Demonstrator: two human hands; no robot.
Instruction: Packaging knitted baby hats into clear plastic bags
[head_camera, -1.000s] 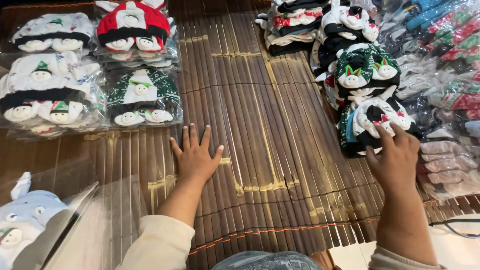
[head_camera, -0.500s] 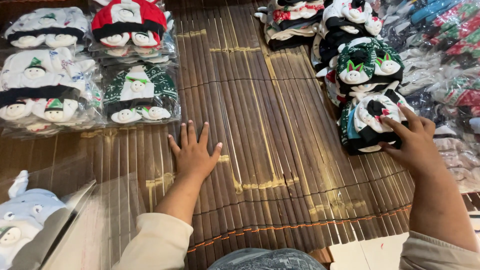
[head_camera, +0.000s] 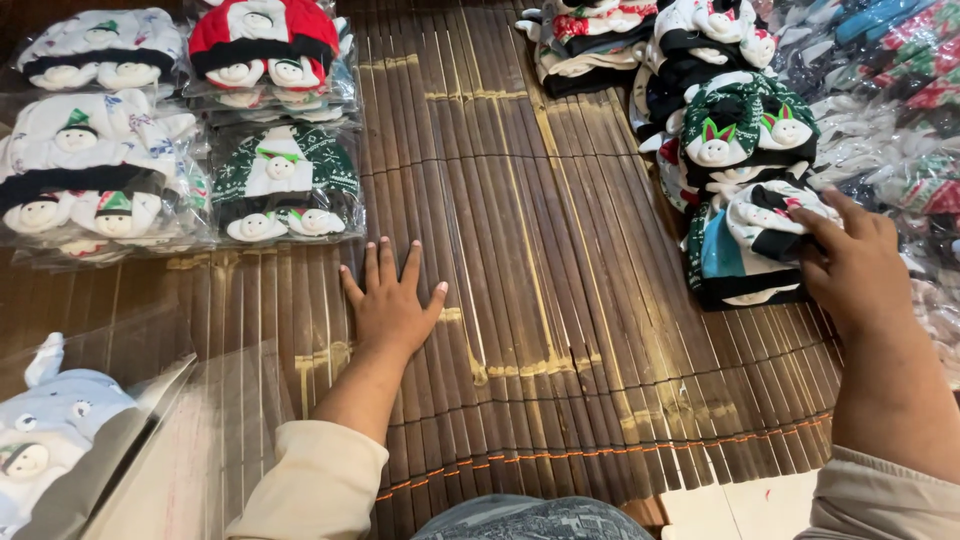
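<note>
On the bamboo mat (head_camera: 560, 250), the right hand (head_camera: 855, 265) fingers (head_camera: 815, 222) grip the knit hat (head_camera: 755, 235); left hand (head_camera: 392, 305) lies splayed flat.

A dark brown bamboo slat mat (head_camera: 520, 250) fills the view, its thin strips running away from the camera, bound by orange-red stitching near the close edge. Yellowed, worn patches break the brown in 3 or 4 rough bands. Below the mat's near edge, a pale tiled floor (head_camera: 740, 510) peeks out. The light is even and soft, with faint sheen along the slats.
</note>
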